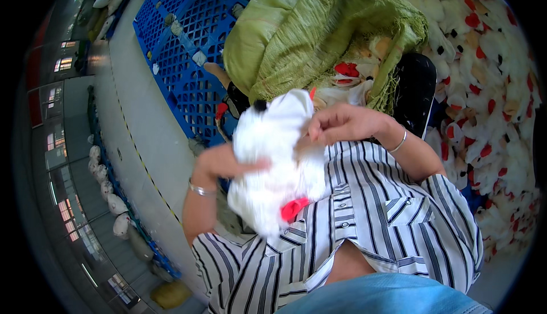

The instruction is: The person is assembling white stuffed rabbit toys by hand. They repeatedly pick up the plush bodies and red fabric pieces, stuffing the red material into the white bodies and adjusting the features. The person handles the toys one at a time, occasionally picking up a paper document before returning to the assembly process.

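Note:
A limp white plush toy skin [273, 149] with a red patch, a black spot and a tan part is held up before my striped shirt. My left hand [228, 162], a little blurred, grips its left side, one finger lying across the fur and the others hidden behind. My right hand [347, 123] is closed, its thumb and fingers pinching the upper right edge near the tan part. Just beyond it stands a green woven sack [296, 35], its frayed mouth toward me, with white, tan and red plush pieces [347, 70] showing inside.
A large heap of white and red plush pieces [478, 86] lies to my right. Blue plastic pallets [176, 46] with scraps on them lie at the far left. Beyond them runs a pale floor [134, 120] with a striped line, and a row of white bundles [117, 203] by the windows.

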The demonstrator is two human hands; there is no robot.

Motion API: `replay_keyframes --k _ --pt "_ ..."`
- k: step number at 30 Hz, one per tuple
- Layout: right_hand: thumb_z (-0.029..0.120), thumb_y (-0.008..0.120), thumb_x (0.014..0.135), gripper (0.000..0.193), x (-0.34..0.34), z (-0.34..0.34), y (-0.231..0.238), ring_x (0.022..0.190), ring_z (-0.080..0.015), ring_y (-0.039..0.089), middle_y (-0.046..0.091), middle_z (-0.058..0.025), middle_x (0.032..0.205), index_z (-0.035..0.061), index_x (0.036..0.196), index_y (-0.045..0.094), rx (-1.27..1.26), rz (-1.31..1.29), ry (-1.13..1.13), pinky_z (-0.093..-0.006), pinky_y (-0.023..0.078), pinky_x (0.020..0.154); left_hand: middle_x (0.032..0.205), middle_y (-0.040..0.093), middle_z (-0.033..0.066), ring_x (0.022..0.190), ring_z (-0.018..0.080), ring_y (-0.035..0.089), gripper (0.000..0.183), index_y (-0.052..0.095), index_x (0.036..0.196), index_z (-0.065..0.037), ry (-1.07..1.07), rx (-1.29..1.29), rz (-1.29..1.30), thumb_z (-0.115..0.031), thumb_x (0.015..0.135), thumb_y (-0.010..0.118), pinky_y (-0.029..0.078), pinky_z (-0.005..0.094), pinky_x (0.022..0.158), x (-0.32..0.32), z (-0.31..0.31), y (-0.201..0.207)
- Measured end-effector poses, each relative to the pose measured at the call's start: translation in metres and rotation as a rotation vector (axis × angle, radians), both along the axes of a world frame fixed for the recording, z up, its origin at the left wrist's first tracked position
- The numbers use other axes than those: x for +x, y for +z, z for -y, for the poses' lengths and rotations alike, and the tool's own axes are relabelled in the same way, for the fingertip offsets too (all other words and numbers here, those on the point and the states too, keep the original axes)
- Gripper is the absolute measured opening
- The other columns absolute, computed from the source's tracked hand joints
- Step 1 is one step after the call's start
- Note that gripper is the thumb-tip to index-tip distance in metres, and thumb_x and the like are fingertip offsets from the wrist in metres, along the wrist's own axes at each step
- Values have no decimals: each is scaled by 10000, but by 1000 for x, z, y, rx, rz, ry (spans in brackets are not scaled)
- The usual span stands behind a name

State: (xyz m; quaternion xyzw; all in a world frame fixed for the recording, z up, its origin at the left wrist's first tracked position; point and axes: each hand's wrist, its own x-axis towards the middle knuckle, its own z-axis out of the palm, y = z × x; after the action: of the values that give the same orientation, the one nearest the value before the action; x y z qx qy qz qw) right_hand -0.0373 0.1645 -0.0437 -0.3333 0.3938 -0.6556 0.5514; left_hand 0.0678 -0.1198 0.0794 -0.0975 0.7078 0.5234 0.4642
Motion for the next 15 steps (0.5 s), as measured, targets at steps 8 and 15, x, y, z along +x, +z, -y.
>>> replay_keyframes --k 8,15 --pt "191 609 997 162 -61 7 -10 730 -49 529 595 28 813 32 973 631 186 -30 -288 -209 450 671 1023 649 141 884 278 671 376 541 1176 99 1074 235 -1123 -219 979 580 580 438 835 -306 243 98" --pt "227 616 989 221 -138 13 34 672 -64 509 611 7 774 11 946 634 316 -229 -452 -227 450 641 1225 581 136 1171 272 564 319 566 1218 10 652 -1 -1296 -179 963 600 492 444 993 -322 153 134"
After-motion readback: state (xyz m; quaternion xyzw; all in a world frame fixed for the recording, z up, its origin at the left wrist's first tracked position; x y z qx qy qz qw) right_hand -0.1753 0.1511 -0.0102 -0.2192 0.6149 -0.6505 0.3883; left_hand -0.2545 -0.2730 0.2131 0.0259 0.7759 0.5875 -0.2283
